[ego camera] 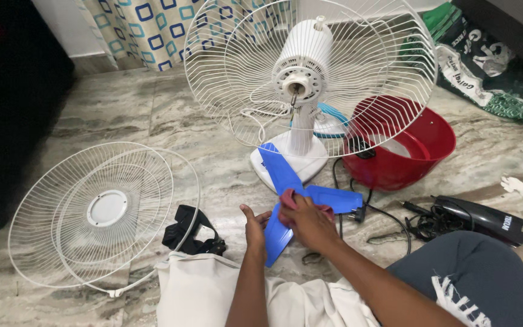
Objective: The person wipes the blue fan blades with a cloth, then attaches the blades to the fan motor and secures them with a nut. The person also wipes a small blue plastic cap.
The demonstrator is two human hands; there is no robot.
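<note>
Fingers [260, 219] of my left hand [254, 229] curl loosely around the rear edge of the blue fan blade [282, 175], grasping it at lower centre of the frame. Right hand [307, 223] clenched on a dark red cloth [290, 198], pressing it onto the blade's hub. Blade sits between both hands, one vane pointing up toward the white fan body [302, 60] at upper centre. Detached white front grille [101, 209] lies flat on the marble floor [152, 115], left of frame. Red basin [419, 154] right of centre; black hair dryer [485, 219] further right.
</note>
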